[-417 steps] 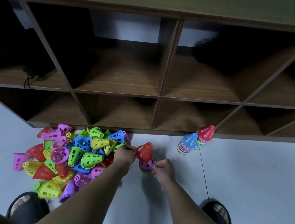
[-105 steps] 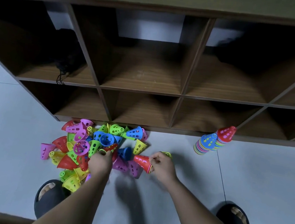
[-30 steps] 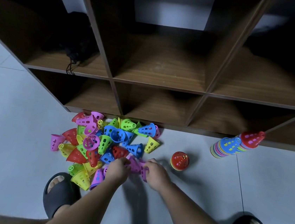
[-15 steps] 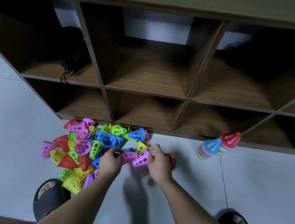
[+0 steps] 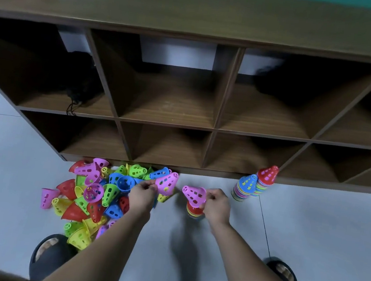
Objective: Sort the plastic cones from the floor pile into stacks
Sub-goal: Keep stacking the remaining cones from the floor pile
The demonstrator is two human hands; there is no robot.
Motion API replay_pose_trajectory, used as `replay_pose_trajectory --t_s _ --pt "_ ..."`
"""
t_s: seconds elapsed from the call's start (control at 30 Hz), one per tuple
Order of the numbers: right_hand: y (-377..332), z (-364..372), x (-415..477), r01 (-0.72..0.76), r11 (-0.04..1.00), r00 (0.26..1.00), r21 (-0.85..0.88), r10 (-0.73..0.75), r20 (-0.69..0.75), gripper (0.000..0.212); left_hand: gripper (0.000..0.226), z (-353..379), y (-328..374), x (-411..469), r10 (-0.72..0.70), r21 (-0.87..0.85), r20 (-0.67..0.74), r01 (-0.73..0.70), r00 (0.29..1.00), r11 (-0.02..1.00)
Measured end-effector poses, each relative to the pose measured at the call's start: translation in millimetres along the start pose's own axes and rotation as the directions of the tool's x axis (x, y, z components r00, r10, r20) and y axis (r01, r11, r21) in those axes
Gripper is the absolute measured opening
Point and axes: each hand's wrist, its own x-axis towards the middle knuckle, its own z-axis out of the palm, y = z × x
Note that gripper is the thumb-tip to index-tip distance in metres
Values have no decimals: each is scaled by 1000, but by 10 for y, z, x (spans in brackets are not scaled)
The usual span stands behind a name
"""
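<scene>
Right hand (image 5: 217,205) pinches pink cone (image 5: 194,194), tip leftward, seemingly level; left hand (image 5: 142,195) pinches second cone (image 5: 167,183).

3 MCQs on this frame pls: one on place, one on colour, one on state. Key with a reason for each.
1. Where does the loose pile lie relative to the short stack?
A. To the person's left of it
B. To the person's right of it
C. On top of it

2. What colour is the cone in the right hand?
A. Blue
B. Pink
C. Yellow

3. What is the left hand doing?
A. Lying open and flat
B. Hanging empty
C. Gripping a pink cone

Key:
1 A: the pile spreads out on the left-hand side, and the short stack stands under the right hand.
2 B: its perforated wall is plainly pink.
3 C: its fingers are curled on the cone at the pile's right edge.
</scene>
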Motion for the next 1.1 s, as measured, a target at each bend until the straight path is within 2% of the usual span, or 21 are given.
replay_pose_trajectory --t_s 0.13,0.23,0.33,0.5,0.63,0.8,0.93,1.03,1.1 --pt "139 -83 33 -112 990 994 81 112 11 20 22 237 60 -153 -53 -96 151 68 987 993" --pt "209 -93 65 -199 963 980 181 199 15 18 23 404 9 -198 -92 -94 258 120 962 988" --pt "314 -46 135 -277 913 960 298 278 42 17 21 528 -25 -255 -101 -55 279 121 955 991" --pt "426 22 214 -326 881 944 344 321 72 17 24 682 -23 -302 -83 -79 320 114 944 990" --pt "439 64 266 -348 864 936 363 343 80 10 24 718 -32 -289 -42 -14 360 50 932 999" --pt "469 76 258 -365 847 929 387 357 96 8 26 696 -130 -254 66 176 281 -119 958 977" --pt "529 63 167 -372 868 928 330 341 150 8 28 695 -262 -188 96 275 257 -168 962 947" --pt "574 51 61 -336 922 928 190 291 233 7 19 710 -311 -194 91 305 237 -162 967 938" --pt "654 66 11 -293 954 918 63 262 299 14 14 716 -355 -187 69 312 246 -147 967 938"
